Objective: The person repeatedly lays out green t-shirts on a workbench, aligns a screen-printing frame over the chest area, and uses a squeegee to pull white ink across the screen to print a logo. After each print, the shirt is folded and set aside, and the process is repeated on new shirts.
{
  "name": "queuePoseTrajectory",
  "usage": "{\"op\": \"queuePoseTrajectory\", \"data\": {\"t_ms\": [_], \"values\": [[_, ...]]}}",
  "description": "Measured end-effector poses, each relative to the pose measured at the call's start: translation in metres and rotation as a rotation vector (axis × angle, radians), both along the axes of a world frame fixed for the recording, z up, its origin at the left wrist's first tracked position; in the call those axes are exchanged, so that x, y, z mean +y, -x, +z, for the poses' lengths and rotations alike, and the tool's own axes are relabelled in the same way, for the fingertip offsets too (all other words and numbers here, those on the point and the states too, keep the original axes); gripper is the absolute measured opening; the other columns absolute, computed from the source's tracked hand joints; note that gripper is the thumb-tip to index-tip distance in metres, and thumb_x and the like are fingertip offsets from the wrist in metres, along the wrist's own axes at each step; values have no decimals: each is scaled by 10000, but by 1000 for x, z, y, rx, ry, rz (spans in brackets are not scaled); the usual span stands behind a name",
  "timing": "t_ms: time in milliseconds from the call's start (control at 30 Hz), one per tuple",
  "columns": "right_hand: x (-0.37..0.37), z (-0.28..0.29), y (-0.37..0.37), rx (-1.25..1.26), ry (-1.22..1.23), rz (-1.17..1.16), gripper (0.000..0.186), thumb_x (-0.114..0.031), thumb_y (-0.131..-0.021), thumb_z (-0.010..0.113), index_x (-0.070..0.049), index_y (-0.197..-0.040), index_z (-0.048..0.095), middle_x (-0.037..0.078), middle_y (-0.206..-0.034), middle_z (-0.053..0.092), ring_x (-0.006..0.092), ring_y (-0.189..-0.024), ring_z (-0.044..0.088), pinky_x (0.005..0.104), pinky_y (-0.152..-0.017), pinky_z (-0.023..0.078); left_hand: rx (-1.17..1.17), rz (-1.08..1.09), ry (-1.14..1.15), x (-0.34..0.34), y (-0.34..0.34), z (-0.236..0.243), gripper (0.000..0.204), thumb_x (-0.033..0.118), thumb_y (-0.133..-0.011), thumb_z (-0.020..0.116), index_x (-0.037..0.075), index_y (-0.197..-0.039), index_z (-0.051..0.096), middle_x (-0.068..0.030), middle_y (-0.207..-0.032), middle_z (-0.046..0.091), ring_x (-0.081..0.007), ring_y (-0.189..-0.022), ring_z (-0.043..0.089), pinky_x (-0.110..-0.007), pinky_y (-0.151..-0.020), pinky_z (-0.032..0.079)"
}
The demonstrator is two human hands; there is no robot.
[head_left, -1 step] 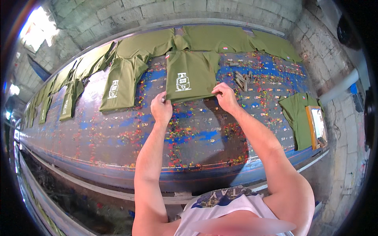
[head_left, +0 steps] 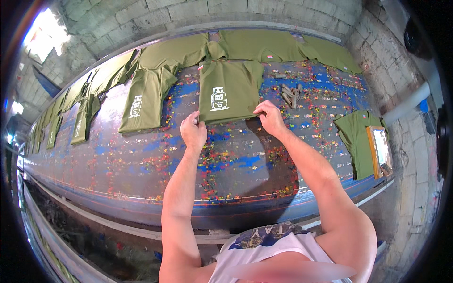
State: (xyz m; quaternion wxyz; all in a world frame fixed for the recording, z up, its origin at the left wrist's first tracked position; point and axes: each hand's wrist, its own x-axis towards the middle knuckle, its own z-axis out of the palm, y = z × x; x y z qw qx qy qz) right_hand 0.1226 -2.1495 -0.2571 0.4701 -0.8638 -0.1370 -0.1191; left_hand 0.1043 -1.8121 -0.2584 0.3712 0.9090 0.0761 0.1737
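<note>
A folded olive-green T-shirt [head_left: 238, 87] lies on the paint-flecked table in front of me, with a white gas-cylinder-shaped print [head_left: 218, 99] on it. My left hand [head_left: 193, 132] is closed on the shirt's near left corner, thumb and fingers pinching the cloth. At the near right corner, my right hand [head_left: 270, 118] pinches the edge in the same way. Between both hands the near edge runs almost straight. Just left of it lies another olive T-shirt [head_left: 153, 96] bearing the same white print.
More olive shirts [head_left: 257, 45] line the table's far side. Several short grey sticks [head_left: 291, 95] lie in a pile right of the shirt. At the right end, a wooden-framed screen [head_left: 380, 152] rests on a green shirt [head_left: 355, 141]. Block walls [head_left: 198, 16] stand behind the long table [head_left: 137, 174].
</note>
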Motion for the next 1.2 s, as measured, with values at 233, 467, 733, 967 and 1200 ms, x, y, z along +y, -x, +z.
{"op": "queuePoseTrajectory", "data": {"t_ms": [233, 467, 733, 967, 1200], "values": [[-5, -12, 86, -184, 303, -10, 185, -10, -955, 765, -36, -1137, 786, 170, -1322, 716, 413, -1279, 659, 517, -1128, 532, 127, 10, -329, -6, 44, 2, 734, 251, -1003, 791, 56, -1657, 519, -205, -1620, 572, -436, -1542, 480, -568, -1310, 350], [-25, 4, 190, -132, 307, -67, 204, -18, -942, 779, -44, -1142, 806, 142, -1334, 709, 390, -1309, 642, 505, -1144, 529, 319, 97, -494, -16, 86, 17, 773, 482, -1126, 619, 34, -1730, 438, -247, -1781, 424, -468, -1685, 324, -592, -1397, 225], [-51, 42, 281, 59, 60, 6, 245, -10, -945, 811, -65, -1183, 803, 142, -1336, 745, 392, -1302, 661, 492, -1120, 549, 386, 93, -600, -17, 116, 14, 748, 561, -1158, 514, 98, -1743, 465, -204, -1848, 350, -454, -1718, 267, -591, -1412, 174], [-121, 87, 354, 20, -43, 148, 215, -5, -961, 809, -51, -1171, 814, 132, -1304, 775, 371, -1228, 726, 466, -1032, 604, 513, 101, -620, -33, 167, 28, 777, 610, -1169, 450, 157, -1795, 367, -168, -1889, 270, -429, -1745, 211, -593, -1415, 160], [-280, 111, 433, -50, -103, 114, 178, 10, -960, 807, -33, -1132, 823, 134, -1120, 815, 344, -1048, 785, 430, -902, 639, 505, 85, -668, -92, 254, 28, 753, 582, -1176, 462, 136, -1780, 402, -172, -1883, 284, -423, -1743, 216, -607, -1405, 178]]}}
